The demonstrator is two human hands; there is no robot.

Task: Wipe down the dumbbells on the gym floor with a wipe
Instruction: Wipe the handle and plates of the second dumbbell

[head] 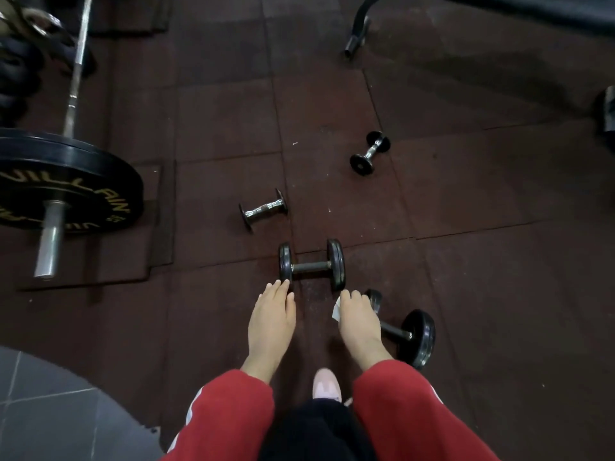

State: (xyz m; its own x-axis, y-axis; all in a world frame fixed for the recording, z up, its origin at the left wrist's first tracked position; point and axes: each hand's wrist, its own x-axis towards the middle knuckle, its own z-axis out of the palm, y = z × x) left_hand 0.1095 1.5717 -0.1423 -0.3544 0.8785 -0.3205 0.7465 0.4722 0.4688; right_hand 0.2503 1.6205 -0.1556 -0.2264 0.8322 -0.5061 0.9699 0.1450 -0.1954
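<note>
The white wipe (336, 309) sits folded under the right hand (356, 322), only a small corner of it showing at the thumb side; the fingers curl down over it and pinch it, so the wipe lies just below centre of the view, at about 5 o'clock from the nearest black dumbbell (312, 266); that dumbbell lies crosswise on the dark red rubber floor (482, 261), its plates upright at either end of a dull bar, its right plate just beyond the right hand's fingertips. The left hand (271, 319) reaches forward with fingers straight and close together, their tips touching the lower edge of the dumbbell's left plate; it holds nothing. A second black dumbbell (407, 332) lies at 4 o'clock from the first, partly hidden behind the right hand and wrist. A chrome-handled dumbbell (263, 209) lies at 11 o'clock from the first, near it; a further small dumbbell (370, 153) rests at 1 o'clock, well apart. Both arms wear red sleeves (229, 414); between them a pink shoe (327, 387) points forward above black trousers (316, 430). At 9 o'clock, far left, a loaded barbell (71, 91) lies with its black bumper plate (63, 191) bearing gold lettering; grey tiled flooring (50, 410) shows at 7 o'clock; a curved black machine leg (357, 29) stands at 1 o'clock near the top edge.
</note>
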